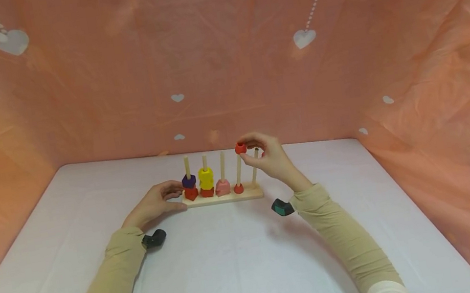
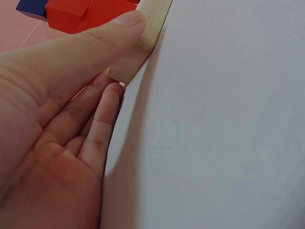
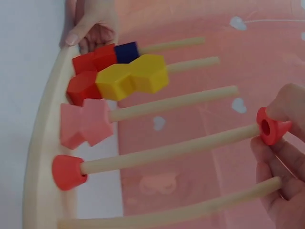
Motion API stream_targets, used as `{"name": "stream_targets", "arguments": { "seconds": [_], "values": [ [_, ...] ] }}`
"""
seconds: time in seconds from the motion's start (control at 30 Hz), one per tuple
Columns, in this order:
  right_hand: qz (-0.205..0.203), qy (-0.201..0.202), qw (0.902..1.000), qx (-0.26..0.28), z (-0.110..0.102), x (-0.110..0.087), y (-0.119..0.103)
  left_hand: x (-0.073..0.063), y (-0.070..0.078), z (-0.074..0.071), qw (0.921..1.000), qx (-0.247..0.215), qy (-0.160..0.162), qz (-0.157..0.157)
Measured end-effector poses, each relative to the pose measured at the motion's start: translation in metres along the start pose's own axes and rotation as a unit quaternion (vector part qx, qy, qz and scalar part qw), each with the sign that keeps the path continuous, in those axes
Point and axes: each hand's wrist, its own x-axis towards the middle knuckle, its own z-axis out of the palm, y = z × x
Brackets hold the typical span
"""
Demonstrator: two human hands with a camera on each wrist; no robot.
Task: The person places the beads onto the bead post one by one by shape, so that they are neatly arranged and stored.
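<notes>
A wooden peg base (image 1: 225,199) with a row of upright pegs stands on the table. My left hand (image 1: 157,201) holds its left end, thumb on the front edge and fingers round the end. My right hand (image 1: 270,157) pinches a red bead (image 3: 277,132) at the tip of the fourth peg (image 3: 176,148), its hole facing outward. Low on that peg sits a red cup-shaped bead (image 3: 69,172). From the left, the other pegs carry red blocks under a dark blue block (image 3: 127,52), yellow blocks (image 3: 150,74) over red, and pink blocks (image 3: 97,122). The fifth peg (image 3: 228,200) is bare.
Another bit of red (image 1: 263,154) shows by the right palm, mostly hidden. A white cloth (image 1: 237,270) covers the table. Behind and beside it hangs an orange-pink curtain (image 1: 211,57) with white hearts. Black wrist devices (image 1: 154,239) sit under both sleeves' cuffs.
</notes>
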Motion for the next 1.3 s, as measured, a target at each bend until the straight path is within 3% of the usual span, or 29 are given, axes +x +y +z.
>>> {"name": "stream_targets", "arguments": {
  "seconds": [0.47,0.6,0.8,1.1,1.3],
  "values": [
    [0.097,-0.008,0.9944,0.041,0.014,-0.01,0.02,0.002,-0.002,-0.002,1.0,0.002,-0.002,-0.007],
    [0.104,0.009,0.9921,0.07,0.018,-0.013,0.027,0.0,-0.001,-0.003,1.0,0.001,-0.002,-0.006],
    [0.157,0.027,0.982,0.101,0.026,-0.023,0.054,0.001,0.0,-0.004,1.0,0.003,-0.006,-0.002],
    [0.243,0.005,0.9678,0.067,0.041,-0.044,0.087,0.004,-0.002,-0.005,0.9999,0.009,-0.002,-0.005],
    [0.259,-0.019,0.9635,0.065,0.047,-0.053,0.097,0.004,-0.003,-0.004,0.9999,0.016,0.0,-0.007]
  ]
}}
